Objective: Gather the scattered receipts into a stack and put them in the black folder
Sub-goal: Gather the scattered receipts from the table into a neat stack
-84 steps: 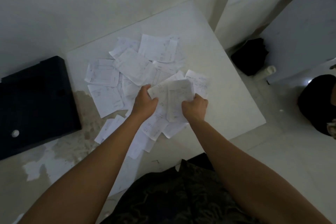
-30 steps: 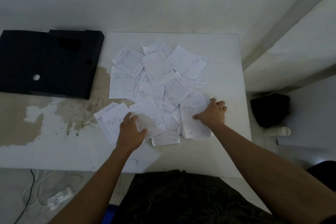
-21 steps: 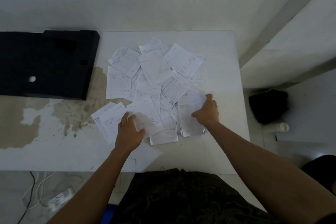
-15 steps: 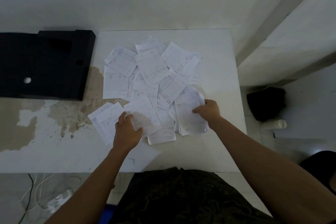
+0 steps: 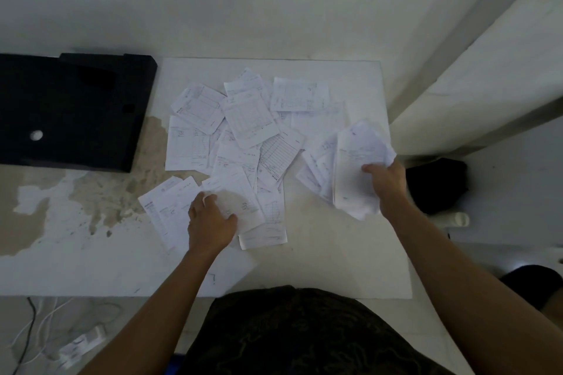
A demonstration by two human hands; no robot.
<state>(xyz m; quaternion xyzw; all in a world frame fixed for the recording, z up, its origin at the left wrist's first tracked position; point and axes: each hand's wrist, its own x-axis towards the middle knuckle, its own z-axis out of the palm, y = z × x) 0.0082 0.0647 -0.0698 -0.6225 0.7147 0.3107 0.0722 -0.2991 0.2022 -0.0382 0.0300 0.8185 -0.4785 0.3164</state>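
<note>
My right hand (image 5: 388, 183) clutches a bundle of receipts (image 5: 353, 173) over the table (image 5: 335, 253); my left hand (image 5: 210, 224) pinches one loose receipt (image 5: 236, 199) on the scattered pile (image 5: 246, 119).

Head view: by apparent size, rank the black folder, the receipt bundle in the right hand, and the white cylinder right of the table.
1. black folder
2. receipt bundle, held up nearer the camera, so it looks enlarged
3. white cylinder, partly hidden
</note>
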